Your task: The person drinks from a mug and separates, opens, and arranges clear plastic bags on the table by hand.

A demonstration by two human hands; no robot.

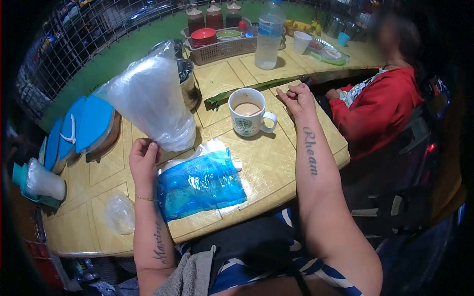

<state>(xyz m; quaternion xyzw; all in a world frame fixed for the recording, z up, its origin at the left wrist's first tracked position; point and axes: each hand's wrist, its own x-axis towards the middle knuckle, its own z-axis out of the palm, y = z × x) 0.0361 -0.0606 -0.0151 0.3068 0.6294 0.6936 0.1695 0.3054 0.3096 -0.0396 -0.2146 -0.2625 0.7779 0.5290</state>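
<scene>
My left hand point(144, 158) is closed, its thumb and fingertips pinching the lower left edge of a large clear plastic bag point(153, 96). The bag is crumpled and whitish. Just right of that wrist lies a shiny blue plastic packet point(202, 185), with white paper or tissue point(213, 146) partly under it. My right hand point(297, 100) rests over the table at the right, fingers curled; whatever they may hold is hidden. Near its fingertips runs a long green leaf strip point(256, 89). Between my hands stands a white mug point(247, 126) of milky brown drink.
Blue-lidded containers point(96, 123), a teal-lidded jar point(47, 178) and a crumpled clear bag point(120, 213) sit at the left. At the back are a metal pot point(187, 86), a dish basket point(222, 52), a water bottle point(269, 39) and a cup point(301, 43). A person in red point(380, 106) sits right.
</scene>
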